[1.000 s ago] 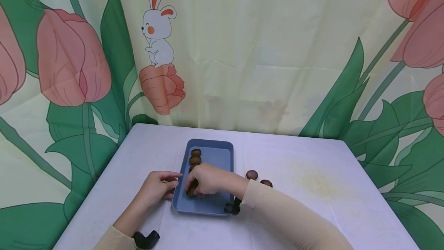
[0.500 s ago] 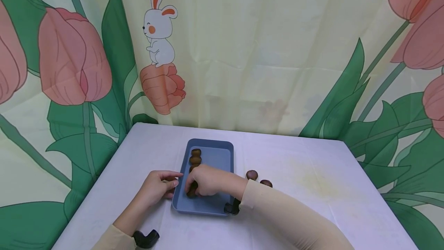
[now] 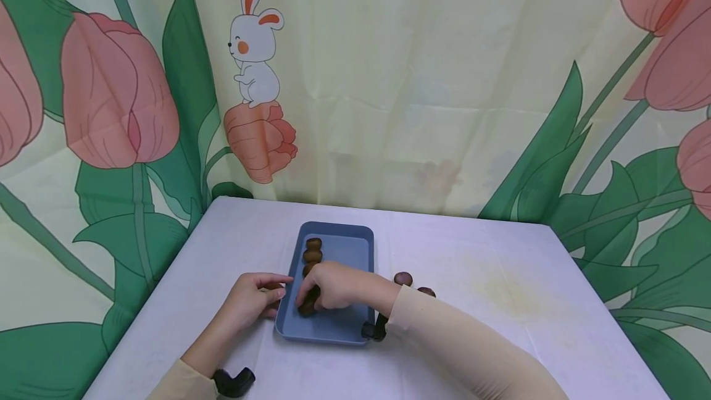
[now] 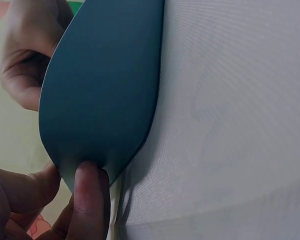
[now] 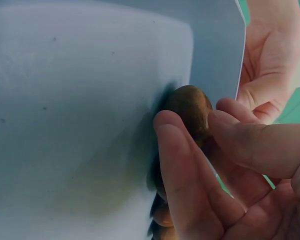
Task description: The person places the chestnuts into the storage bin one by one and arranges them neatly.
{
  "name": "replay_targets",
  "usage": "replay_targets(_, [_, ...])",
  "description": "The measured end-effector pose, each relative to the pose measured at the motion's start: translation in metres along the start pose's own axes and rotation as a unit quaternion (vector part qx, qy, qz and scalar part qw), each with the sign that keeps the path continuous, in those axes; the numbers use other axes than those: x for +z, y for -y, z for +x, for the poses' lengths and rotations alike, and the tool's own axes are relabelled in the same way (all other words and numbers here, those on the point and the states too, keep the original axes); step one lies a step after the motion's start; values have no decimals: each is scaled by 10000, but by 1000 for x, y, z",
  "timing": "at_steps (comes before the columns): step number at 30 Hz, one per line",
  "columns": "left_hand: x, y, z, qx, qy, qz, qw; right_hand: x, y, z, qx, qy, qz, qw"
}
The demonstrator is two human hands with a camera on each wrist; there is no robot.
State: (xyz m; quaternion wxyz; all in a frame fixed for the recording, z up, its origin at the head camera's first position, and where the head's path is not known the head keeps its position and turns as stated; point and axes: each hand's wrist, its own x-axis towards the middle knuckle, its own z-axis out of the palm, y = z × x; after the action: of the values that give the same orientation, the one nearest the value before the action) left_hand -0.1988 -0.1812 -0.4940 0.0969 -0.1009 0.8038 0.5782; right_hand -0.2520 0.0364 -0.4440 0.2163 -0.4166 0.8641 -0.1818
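A blue rectangular tray (image 3: 352,258) lies on the table. Along its left side runs a row of small brown rounded pieces (image 3: 312,256), partly covered by my right hand (image 3: 336,286). At the near end of this row, my right hand pinches a brown oval piece (image 5: 187,105) between thumb and fingers; it sits low by the tray's side wall. My left hand (image 3: 252,301) touches the tray's left edge from outside. In the left wrist view, one fingertip (image 4: 87,187) presses the outer wall and another meets the rim.
Two dark reddish-brown round pieces (image 3: 403,279) lie on the white cloth (image 3: 472,252) right of the tray, one partly behind the right sleeve (image 3: 444,332). Behind the table hangs a printed curtain (image 3: 389,79) with tulips and a rabbit.
My right hand stays at the near end of the row, with only slight finger shifts around the brown oval piece. The left hand and the tray keep their places.
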Motion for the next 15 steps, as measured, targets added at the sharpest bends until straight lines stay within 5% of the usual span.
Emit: replay_targets(15, [-1, 0, -1, -4, 13, -9, 10000, -3, 1, -4, 25, 22, 243, 9997])
